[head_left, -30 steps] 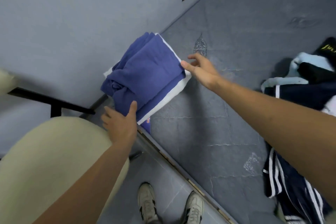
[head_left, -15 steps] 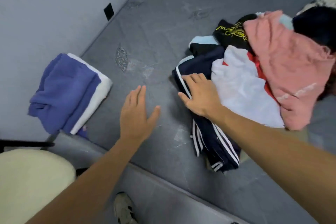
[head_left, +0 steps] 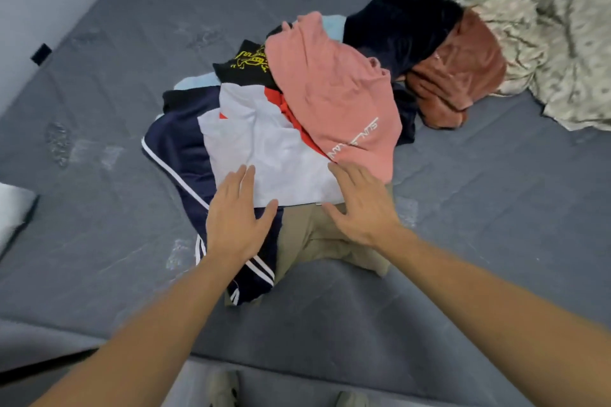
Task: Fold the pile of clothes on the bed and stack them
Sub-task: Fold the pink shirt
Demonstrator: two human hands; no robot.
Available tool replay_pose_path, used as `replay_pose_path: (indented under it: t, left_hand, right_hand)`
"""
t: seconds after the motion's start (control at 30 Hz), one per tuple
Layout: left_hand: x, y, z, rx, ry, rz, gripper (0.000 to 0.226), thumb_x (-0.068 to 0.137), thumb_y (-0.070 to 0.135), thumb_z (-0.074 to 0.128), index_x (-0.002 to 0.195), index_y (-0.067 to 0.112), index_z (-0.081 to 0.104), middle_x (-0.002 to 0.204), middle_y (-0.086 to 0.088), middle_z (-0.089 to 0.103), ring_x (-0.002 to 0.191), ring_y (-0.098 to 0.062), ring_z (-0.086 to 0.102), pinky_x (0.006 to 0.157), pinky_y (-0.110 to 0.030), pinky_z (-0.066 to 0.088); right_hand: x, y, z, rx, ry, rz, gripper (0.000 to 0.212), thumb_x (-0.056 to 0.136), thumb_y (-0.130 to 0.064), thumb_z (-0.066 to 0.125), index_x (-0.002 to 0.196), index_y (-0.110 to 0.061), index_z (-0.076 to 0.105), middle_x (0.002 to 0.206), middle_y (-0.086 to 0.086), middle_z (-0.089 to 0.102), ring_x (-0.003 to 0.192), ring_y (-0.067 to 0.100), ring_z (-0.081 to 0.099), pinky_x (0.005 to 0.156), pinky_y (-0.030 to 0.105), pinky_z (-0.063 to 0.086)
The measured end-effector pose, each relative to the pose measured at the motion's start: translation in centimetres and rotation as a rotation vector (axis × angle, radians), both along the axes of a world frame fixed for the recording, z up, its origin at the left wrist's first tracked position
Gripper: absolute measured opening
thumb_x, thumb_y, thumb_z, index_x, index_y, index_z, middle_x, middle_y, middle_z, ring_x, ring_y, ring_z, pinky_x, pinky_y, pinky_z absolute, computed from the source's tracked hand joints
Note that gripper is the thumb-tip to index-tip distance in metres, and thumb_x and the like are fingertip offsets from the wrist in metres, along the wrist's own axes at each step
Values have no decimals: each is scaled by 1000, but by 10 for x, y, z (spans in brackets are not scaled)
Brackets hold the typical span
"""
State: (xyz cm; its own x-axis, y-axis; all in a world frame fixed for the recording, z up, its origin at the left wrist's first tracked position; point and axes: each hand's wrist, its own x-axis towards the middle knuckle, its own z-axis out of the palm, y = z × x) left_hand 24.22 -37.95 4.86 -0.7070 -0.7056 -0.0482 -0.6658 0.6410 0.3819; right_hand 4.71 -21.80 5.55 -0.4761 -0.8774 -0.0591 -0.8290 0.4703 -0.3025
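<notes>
Grey quilted fabric covers the bed (head_left: 109, 92), which fills nearly the whole view, with a pale wall running along the upper left. A pile of clothes (head_left: 307, 116) lies heaped near the middle of the bed. At the front of the pile a white garment (head_left: 271, 155) with a red panel rests on top of a navy garment (head_left: 178, 149) trimmed with white stripes, and a tan garment (head_left: 317, 238) pokes out from beneath the white one toward the person. A salmon-pink shirt (head_left: 337, 92) with pale lettering drapes over the pile's right half. Behind it sit a black garment (head_left: 244, 66) with a yellow printed design, a dark navy item (head_left: 400, 26) and a rust-brown one (head_left: 459, 69). A cream floral blanket (head_left: 535, 26) is bunched in the upper right corner. Two bare forearms reach in from the bottom edge. The left hand (head_left: 236, 218) is spread flat, fingers straight, at the near left edge of the white garment where it overlaps the navy one. The right hand (head_left: 360, 205) is also flat with fingers apart, at the near right edge of the white garment, just below the pink shirt's hem and over the tan fabric. Neither grip is closed around any cloth. Shoe tips (head_left: 224, 390) show below the bed's near edge.
</notes>
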Motion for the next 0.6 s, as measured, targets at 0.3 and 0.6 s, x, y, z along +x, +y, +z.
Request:
replay_pose_path:
  t: [0.3, 0.6]
  left_hand:
    - [-52, 7, -31, 30, 21, -115, 77, 104, 55, 47, 165, 15, 24, 170, -6, 26, 158, -27, 21, 126, -46, 26]
    - [-104, 27, -50, 221, 7, -160, 71, 103, 57, 44, 160, 16, 30, 154, -4, 44, 138, -24, 42, 105, -45, 45]
  right_hand:
    - [-37, 19, -38, -15, -50, -163, 73, 98, -46, 58, 159, -16, 33, 168, 7, 29, 153, 27, 27, 117, 49, 34]
    - [-89, 29, -69, 155, -143, -272, 84, 97, -49, 57, 165, -18, 18, 173, 2, 13, 158, 23, 14, 122, 48, 31]
